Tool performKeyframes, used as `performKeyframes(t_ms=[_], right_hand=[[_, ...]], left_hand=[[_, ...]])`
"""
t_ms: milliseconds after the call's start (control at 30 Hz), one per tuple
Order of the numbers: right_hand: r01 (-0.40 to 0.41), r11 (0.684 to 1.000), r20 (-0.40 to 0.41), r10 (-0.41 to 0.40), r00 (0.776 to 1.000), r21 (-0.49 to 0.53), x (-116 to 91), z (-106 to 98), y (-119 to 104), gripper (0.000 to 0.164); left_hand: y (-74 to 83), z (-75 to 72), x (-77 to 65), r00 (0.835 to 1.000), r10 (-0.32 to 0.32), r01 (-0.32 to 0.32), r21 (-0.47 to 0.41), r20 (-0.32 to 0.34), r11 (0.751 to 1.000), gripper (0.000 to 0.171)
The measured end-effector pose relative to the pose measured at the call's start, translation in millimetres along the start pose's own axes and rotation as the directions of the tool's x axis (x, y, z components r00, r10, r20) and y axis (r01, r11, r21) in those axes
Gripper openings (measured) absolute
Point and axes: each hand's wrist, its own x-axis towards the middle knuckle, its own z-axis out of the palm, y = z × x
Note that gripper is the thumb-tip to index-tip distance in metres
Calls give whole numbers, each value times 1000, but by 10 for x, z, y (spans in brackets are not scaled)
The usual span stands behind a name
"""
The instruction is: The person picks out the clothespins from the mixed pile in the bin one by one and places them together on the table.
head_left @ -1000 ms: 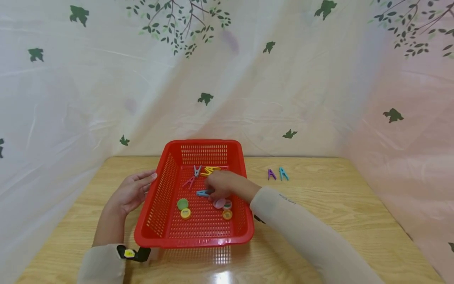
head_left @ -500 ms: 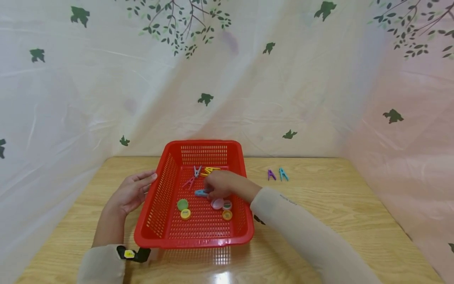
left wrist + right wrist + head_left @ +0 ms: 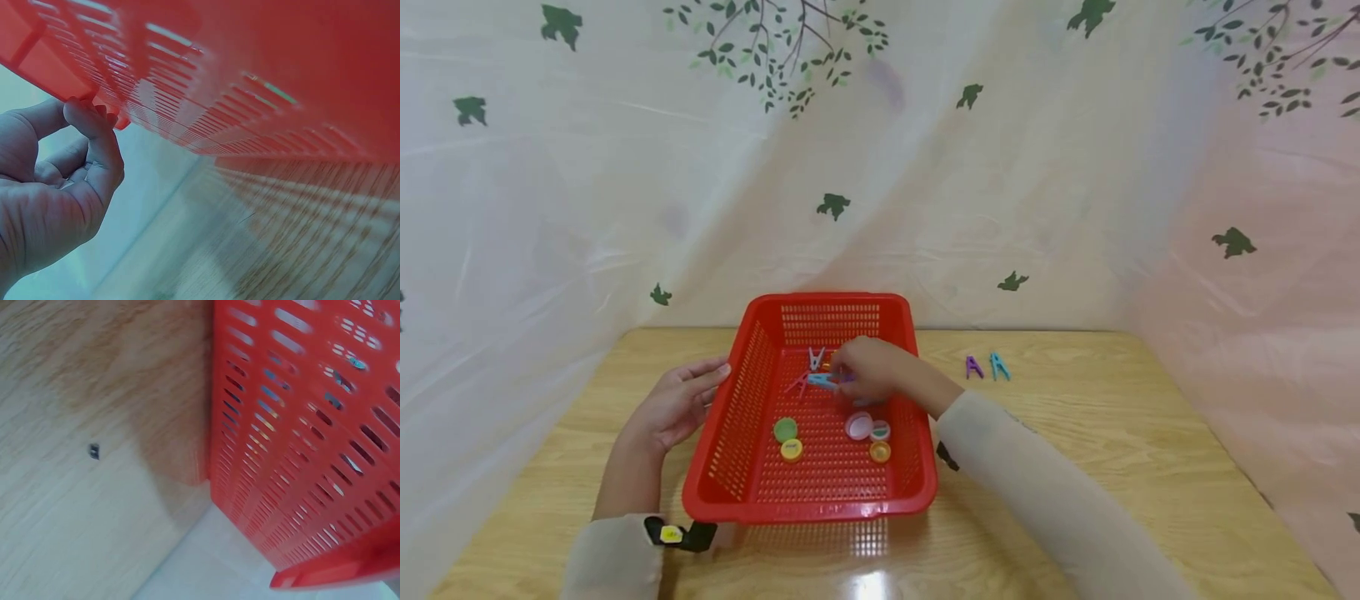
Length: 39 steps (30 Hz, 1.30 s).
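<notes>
A red plastic basket (image 3: 810,511) stands on the table. My left hand (image 3: 681,402) pinches its left rim, fingertips at the lip in the left wrist view. Inside the basket, my right hand (image 3: 872,371) holds a light blue clothespin (image 3: 822,381) that points left from its fingers. A bit of purple shows by those fingertips. Around it lie a grey clothespin (image 3: 816,359) and a pink clothespin (image 3: 797,383); yellow clothespins are mostly hidden behind the hand. Nearer the front are bottle caps: green (image 3: 786,430), yellow (image 3: 792,450), pink (image 3: 859,426), white (image 3: 880,431) and orange (image 3: 880,452).
On the wooden table (image 3: 1075,467), right of the basket, lie a purple clothespin (image 3: 973,367) and a blue clothespin (image 3: 999,366). A pale curtain (image 3: 760,233) with leaf prints hangs behind the table's far edge.
My right hand has moved up toward the basket's far side with the light blue clothespin, now covering most of the yellow ones. The pink cap shifted slightly left. My left hand stays at the rim.
</notes>
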Motion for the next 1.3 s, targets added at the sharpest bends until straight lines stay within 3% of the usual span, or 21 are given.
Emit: performKeyframes(t_ms=[367, 667, 933, 1300], right_hand=[[9, 999, -87, -13, 996, -50, -88, -253, 63, 27], [-50, 998, -144, 45, 989, -31, -230, -430, 149, 35], [-4, 998, -204, -8, 979, -60, -337, -513, 281, 35], [-101, 994, -263, 106, 959, 30, -620, -584, 470, 32]], left_hand=[[-3, -1, 5, 1000, 6, -5, -30, 22, 1000, 24], [-15, 11, 13, 1000, -1, 2, -41, 28, 999, 23], [-6, -18, -21, 999, 13, -10, -54, 49, 999, 22], [-23, -21, 10, 998, 7, -3, -61, 68, 998, 24]])
